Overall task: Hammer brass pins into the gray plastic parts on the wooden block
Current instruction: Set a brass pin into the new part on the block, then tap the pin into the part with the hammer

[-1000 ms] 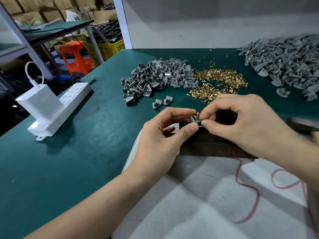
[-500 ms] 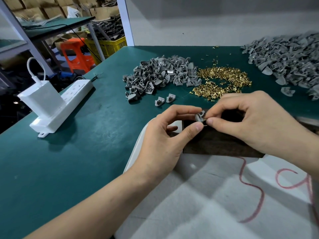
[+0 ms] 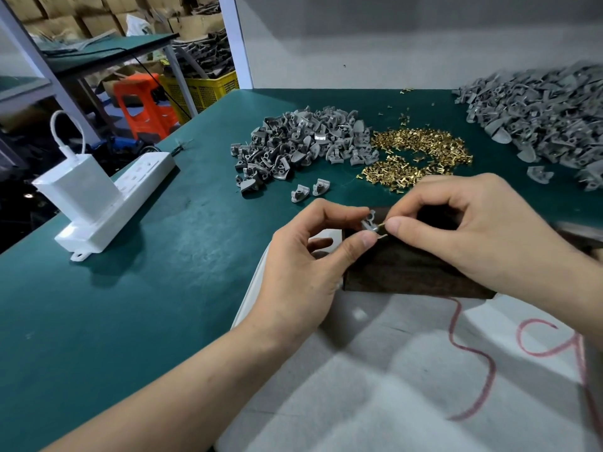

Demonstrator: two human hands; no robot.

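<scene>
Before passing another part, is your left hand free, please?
No, the left hand pinches a gray plastic part over the wooden block.

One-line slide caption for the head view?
Left hand holds a gray plastic part over the wooden block while right hand pinches a brass pin at it.

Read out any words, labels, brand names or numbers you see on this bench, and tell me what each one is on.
No readable text anywhere.
Red scribble on the white sheet: a loose line, not letters.
Power strip and charger: no marking legible.
Cardboard boxes behind: too blurred to read.
</scene>
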